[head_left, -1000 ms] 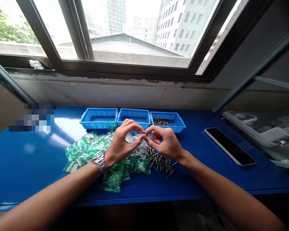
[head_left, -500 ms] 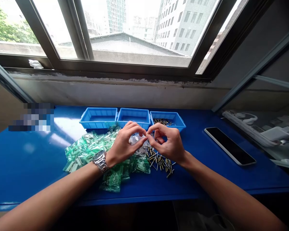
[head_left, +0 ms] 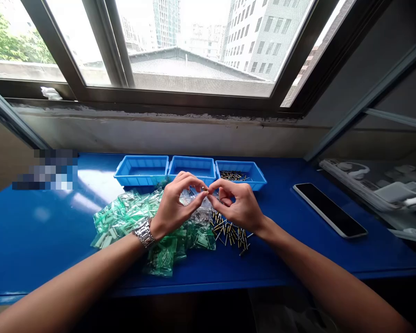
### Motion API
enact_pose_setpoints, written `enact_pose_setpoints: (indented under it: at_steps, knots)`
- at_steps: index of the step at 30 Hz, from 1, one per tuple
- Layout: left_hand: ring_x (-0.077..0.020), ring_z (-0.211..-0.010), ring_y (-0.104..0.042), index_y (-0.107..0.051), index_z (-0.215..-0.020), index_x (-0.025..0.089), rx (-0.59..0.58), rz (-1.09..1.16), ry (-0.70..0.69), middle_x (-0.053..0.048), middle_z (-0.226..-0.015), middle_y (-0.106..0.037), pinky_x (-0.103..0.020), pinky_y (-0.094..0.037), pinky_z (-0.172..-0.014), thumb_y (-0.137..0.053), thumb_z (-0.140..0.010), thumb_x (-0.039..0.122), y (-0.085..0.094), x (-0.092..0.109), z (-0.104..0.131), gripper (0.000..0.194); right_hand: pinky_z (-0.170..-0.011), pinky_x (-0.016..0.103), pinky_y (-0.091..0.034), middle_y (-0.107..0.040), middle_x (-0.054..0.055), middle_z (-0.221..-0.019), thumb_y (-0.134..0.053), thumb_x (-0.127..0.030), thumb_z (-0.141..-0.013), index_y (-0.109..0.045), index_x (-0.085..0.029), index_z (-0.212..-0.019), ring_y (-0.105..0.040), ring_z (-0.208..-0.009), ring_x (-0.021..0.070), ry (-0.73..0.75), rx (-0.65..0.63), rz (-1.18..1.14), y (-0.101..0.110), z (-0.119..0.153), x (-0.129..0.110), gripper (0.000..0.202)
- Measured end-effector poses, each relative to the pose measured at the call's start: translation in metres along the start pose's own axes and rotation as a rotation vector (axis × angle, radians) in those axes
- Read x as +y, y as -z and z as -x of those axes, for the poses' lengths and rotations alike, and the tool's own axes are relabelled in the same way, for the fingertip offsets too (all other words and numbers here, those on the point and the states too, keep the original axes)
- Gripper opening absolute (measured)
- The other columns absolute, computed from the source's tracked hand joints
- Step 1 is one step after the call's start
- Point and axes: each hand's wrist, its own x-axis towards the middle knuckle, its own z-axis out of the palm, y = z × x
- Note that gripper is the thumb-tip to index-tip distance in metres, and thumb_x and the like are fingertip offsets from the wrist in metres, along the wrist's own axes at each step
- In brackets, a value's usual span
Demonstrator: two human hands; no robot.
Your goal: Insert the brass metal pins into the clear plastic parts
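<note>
My left hand (head_left: 177, 200), with a metal watch (head_left: 144, 233) on its wrist, is closed in a pinch. Opposite it, the fingertips of my right hand (head_left: 238, 203) are also pinched together. Between them a small metal pin (head_left: 205, 188) shows, mostly covered by the fingers. Both hands hover above the table. Below my right hand lies a loose pile of thin brass-and-silver metal pins (head_left: 230, 233). Green plastic packets (head_left: 125, 215) with pale pieces inside spread under and left of my left hand. Clear plastic packets (head_left: 203, 213) lie below the fingertips.
Three blue bins stand in a row at the back: a left bin (head_left: 141, 179), a middle bin (head_left: 193, 160) and a right bin (head_left: 241, 186) with dark pins in it. A phone (head_left: 329, 210) lies on the blue table (head_left: 287, 259) at right. Beyond is a white charger (head_left: 395, 193).
Both hands have shifted slightly left, still joined at the fingertips. More of the small metal pin now shows between them. The piles and bins have not changed.
</note>
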Motion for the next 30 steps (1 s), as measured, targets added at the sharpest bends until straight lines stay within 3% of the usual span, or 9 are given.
enact_pose_setpoints:
  at_steps: [12, 16, 23, 30]
  knots:
    - [-0.0170, -0.085, -0.059, -0.069, -0.096, 0.019, 0.031, -0.006, 0.007, -0.002, -0.089, -0.068, -0.034, -0.049, -0.078, -0.071, -0.095, 0.025, -0.0002, 0.0009, -0.0012, 0.007, -0.046, 0.025, -0.032, -0.036, -0.010, -0.051, -0.070, -0.024, -0.090, -0.069, -0.018, -0.086, -0.034, -0.044, 0.0076, 0.032, 0.135, 0.036, 0.0010, 0.0005, -0.0058, 0.007]
    - [-0.0175, -0.086, -0.059, -0.070, -0.095, 0.018, -0.014, -0.006, 0.021, -0.003, -0.089, -0.068, -0.034, -0.049, -0.080, -0.070, -0.095, 0.026, -0.0015, 0.0008, -0.0004, 0.008, -0.046, 0.024, -0.034, -0.040, -0.009, -0.053, -0.070, -0.022, -0.089, -0.068, -0.019, -0.087, -0.036, -0.044, 0.0072, 0.060, 0.193, 0.038, 0.0003, 0.0015, -0.0073, 0.005]
    - [-0.0181, -0.085, -0.058, -0.068, -0.093, 0.017, -0.104, 0.003, -0.009, -0.003, -0.089, -0.068, -0.035, -0.049, -0.079, -0.069, -0.095, 0.023, -0.0038, -0.0005, 0.0024, 0.006, -0.044, 0.023, -0.034, -0.041, -0.009, -0.054, -0.069, -0.020, -0.089, -0.066, -0.020, -0.088, -0.037, -0.043, 0.0063, 0.143, 0.175, 0.021, -0.0020, 0.0024, -0.0061, 0.004]
    - [-0.0168, -0.084, -0.058, -0.070, -0.096, 0.018, 0.006, -0.017, 0.005, -0.002, -0.089, -0.068, -0.032, -0.049, -0.076, -0.071, -0.094, 0.024, -0.0026, 0.0004, 0.0012, 0.006, -0.046, 0.024, -0.034, -0.038, -0.009, -0.053, -0.070, -0.023, -0.089, -0.068, -0.019, -0.087, -0.035, -0.044, 0.0071, 0.046, 0.166, 0.021, 0.0018, 0.0011, -0.0059, 0.005]
